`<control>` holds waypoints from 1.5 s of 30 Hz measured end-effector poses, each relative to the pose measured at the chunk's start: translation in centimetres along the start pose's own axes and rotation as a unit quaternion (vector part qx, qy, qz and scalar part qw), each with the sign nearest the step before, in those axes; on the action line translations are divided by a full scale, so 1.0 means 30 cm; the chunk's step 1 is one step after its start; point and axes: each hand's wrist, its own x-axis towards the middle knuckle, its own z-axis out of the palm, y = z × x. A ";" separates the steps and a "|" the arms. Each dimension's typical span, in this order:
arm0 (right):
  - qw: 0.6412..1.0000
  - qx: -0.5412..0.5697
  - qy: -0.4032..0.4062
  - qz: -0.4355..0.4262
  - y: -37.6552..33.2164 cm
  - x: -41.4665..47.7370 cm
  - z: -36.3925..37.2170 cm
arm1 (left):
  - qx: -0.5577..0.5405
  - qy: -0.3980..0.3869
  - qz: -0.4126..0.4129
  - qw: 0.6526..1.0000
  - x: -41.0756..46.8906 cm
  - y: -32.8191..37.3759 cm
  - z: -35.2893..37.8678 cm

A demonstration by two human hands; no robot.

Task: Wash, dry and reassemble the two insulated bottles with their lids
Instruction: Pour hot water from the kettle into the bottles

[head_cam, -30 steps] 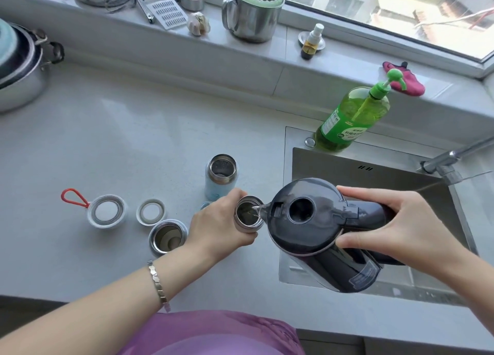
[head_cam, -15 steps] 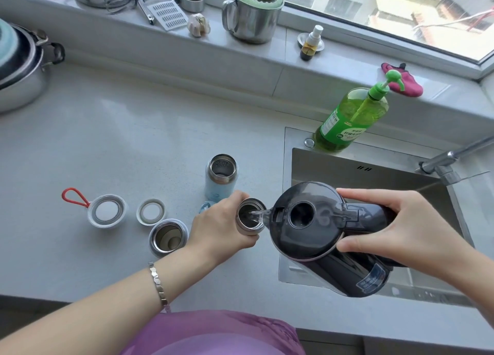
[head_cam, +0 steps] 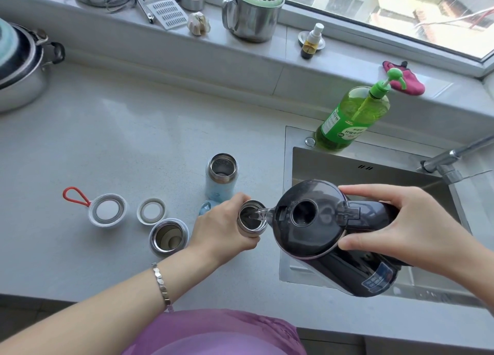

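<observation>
Step in hand: filling one bottle [head_cam: 251, 218] with water for washing. The left hand [head_cam: 223, 227] is wrapping closed around this bottle's body, keeping it upright on the tabletop [head_cam: 107, 140] just beside the sink [head_cam: 347, 165]. The right hand [head_cam: 409, 229] is gripping the handle of a dark kettle [head_cam: 307, 221], closed around it and tipping it so that a thin clear stream is running from the spout into the bottle's mouth. To do it well, judging from the narrow mouth: keeping the spout close above the opening, pouring slowly, holding the bottle steady, stopping short of the rim; if the water is hot, the left fingers near the steel neck could be at risk. Second bottle [head_cam: 221, 178], pale blue, is standing open just beyond the left hand. Left of that hand: a steel cup lid [head_cam: 168, 237] lying mouth-up, a white ring [head_cam: 151, 211] beside it, and a white cap [head_cam: 107, 212] with a red loop further left. Beyond the right hand, a green soap bottle [head_cam: 350, 119] is leaning at the sink's far edge. Writing: the soap label carries print and the kettle a blue sticker near its base, both too small to read; no brand legible on either bottle.
</observation>
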 end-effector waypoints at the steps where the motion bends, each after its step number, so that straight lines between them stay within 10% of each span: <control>1: 1.000 -0.001 -0.002 0.001 0.001 0.000 0.000 | 0.000 0.001 0.001 1.000 0.000 0.000 0.000; 45: 0.983 -0.118 -0.055 0.128 -0.061 0.028 -0.022 | 0.003 -0.018 -0.008 1.000 0.006 -0.013 0.031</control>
